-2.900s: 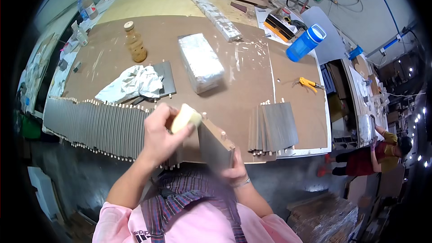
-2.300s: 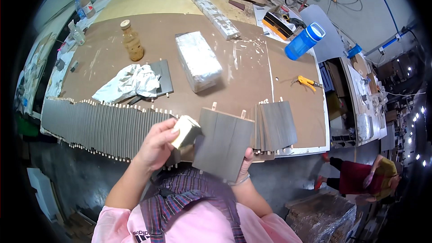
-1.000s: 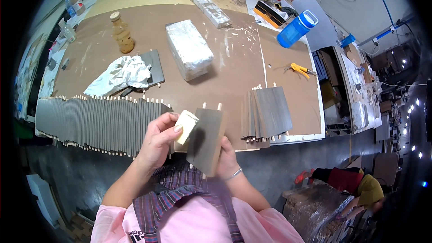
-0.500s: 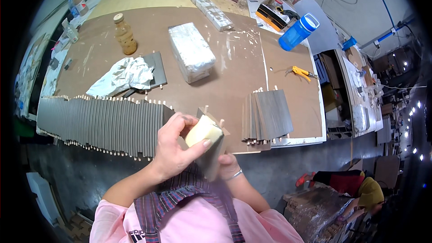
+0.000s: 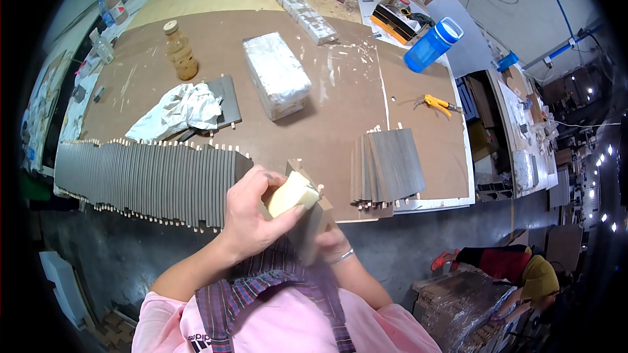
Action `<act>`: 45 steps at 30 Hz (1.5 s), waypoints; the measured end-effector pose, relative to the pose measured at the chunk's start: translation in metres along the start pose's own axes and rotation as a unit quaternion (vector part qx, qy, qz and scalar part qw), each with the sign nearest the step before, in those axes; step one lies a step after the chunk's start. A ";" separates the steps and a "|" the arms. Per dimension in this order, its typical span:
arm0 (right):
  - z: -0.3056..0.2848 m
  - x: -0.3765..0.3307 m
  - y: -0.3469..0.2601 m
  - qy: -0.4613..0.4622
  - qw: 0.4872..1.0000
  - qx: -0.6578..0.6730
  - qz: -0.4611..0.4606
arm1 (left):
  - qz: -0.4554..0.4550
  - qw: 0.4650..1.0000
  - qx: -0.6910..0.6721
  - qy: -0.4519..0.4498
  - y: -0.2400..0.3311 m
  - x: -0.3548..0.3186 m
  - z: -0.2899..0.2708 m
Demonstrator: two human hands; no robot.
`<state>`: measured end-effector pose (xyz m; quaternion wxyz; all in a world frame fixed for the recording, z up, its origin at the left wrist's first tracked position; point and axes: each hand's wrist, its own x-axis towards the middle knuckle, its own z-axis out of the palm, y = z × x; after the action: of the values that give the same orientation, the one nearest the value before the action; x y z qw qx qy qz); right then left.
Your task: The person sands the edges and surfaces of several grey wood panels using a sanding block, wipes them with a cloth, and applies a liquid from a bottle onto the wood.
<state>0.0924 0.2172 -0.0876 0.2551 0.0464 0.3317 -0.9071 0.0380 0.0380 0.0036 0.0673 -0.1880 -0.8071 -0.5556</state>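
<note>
My left hand (image 5: 252, 206) is closed round a pale yellow sponge (image 5: 292, 194). The sponge lies against a narrow grey wooden panel (image 5: 306, 234) with dowel pegs in its end, tilted in front of my apron. My right hand (image 5: 333, 243) grips that panel from its right side; some of its fingers are hidden behind the panel. Left of my hands stands a long row of grey panels (image 5: 150, 180) on edge, dowels showing at both ends. To the right, a smaller fanned stack of grey panels (image 5: 396, 165) rests at the table's near edge.
On the brown table (image 5: 340, 124) are a wrapped block (image 5: 278, 75), a jar of brownish liquid (image 5: 180, 52), a crumpled white cloth (image 5: 180, 112), a blue bottle (image 5: 432, 46) and a yellow air gun (image 5: 438, 104). Another person (image 5: 517, 268) bends at the lower right.
The sponge and left hand have shifted slightly down along the panel. The panel's tilt has changed a little, and my right hand still holds it.
</note>
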 end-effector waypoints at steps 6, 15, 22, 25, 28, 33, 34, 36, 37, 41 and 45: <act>-0.010 -0.004 0.004 -0.045 0.999 -0.020 -0.003 | -0.115 0.991 -0.010 0.065 -0.028 0.008 -0.002; 0.011 0.008 -0.008 -0.078 0.992 -0.039 -0.086 | -0.134 0.987 0.042 0.083 -0.044 0.016 -0.012; 0.018 0.004 -0.012 -0.088 0.992 0.083 -0.024 | -0.096 0.990 0.074 0.078 -0.041 0.016 -0.014; 0.023 0.011 -0.015 -0.103 0.987 0.120 -0.030 | -0.112 0.987 0.068 0.098 -0.043 0.018 -0.021; 0.018 0.014 -0.015 -0.062 0.980 0.189 -0.023 | -0.067 0.991 0.073 0.085 -0.038 0.014 -0.021; 0.019 0.019 -0.016 -0.042 0.966 0.243 -0.074 | -0.005 0.996 0.061 0.064 -0.034 0.007 -0.020; 0.016 0.021 -0.017 -0.082 0.955 0.271 -0.088 | -0.007 0.996 0.061 0.061 -0.032 0.004 -0.020; 0.008 0.025 -0.016 -0.008 0.963 0.251 -0.097 | 0.042 0.996 0.080 0.011 -0.025 0.001 -0.020; 0.004 0.028 -0.016 0.064 0.966 0.227 -0.104 | 0.049 0.996 0.079 -0.007 -0.021 -0.002 -0.016; 0.010 0.042 -0.021 -0.035 0.979 0.177 -0.092 | 0.139 0.984 0.081 -0.071 -0.003 -0.011 -0.001; 0.013 0.047 -0.021 0.001 0.980 0.173 -0.094 | 0.199 0.972 0.080 -0.095 0.004 -0.016 0.005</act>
<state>0.0426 0.2024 -0.0769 0.1569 0.0592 0.1730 -0.9706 0.0545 0.0404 0.0006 0.1145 -0.3911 -0.7980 -0.4440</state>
